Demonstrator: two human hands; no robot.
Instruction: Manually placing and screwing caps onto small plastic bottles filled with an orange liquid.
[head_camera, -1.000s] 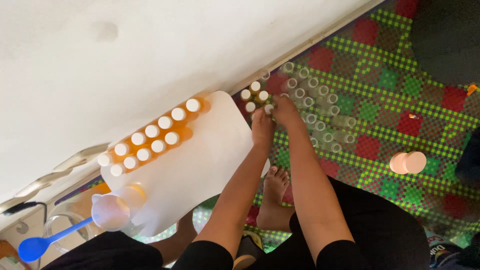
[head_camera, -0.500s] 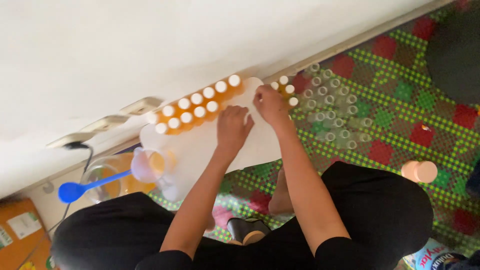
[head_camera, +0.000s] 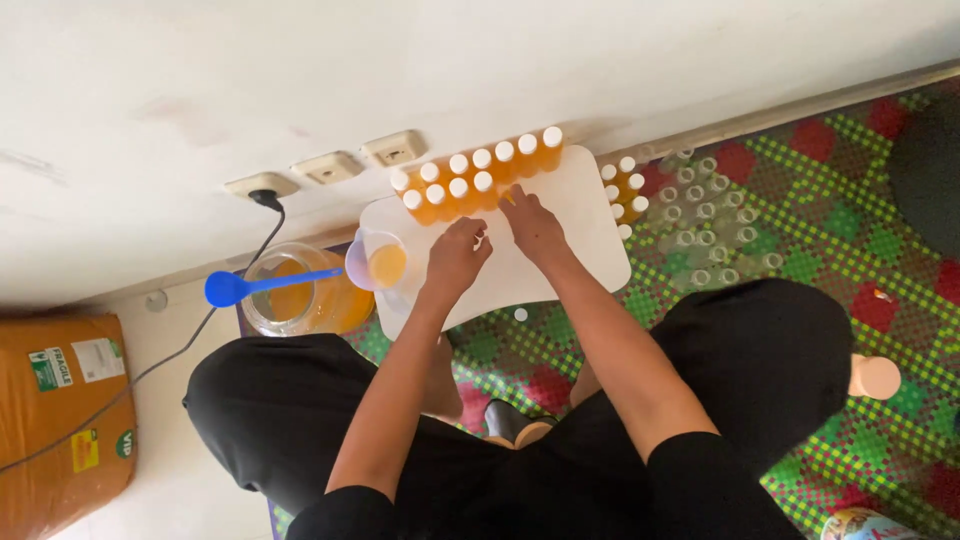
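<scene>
Two rows of orange bottles (head_camera: 470, 180) with white caps stand along the far edge of a small white table (head_camera: 590, 255). My right hand (head_camera: 532, 228) reaches to the near row, its fingertips around an orange bottle (head_camera: 509, 197) at the row's end. My left hand (head_camera: 455, 258) rests on the table just left of it, fingers curled; what they hold is hidden. A clear measuring cup (head_camera: 380, 262) with orange liquid sits at the table's left edge.
Left of the table is a glass jar (head_camera: 300, 300) of orange liquid holding a blue ladle (head_camera: 230, 288). More filled bottles (head_camera: 625, 190) and several empty clear bottles (head_camera: 705, 225) stand on the patterned mat. A cardboard box (head_camera: 60, 420) lies far left, with wall sockets (head_camera: 330, 165) behind.
Both hands have moved left, from the bottles on the mat to the rows on the white table. The view has swung left, so the jar and box show.
</scene>
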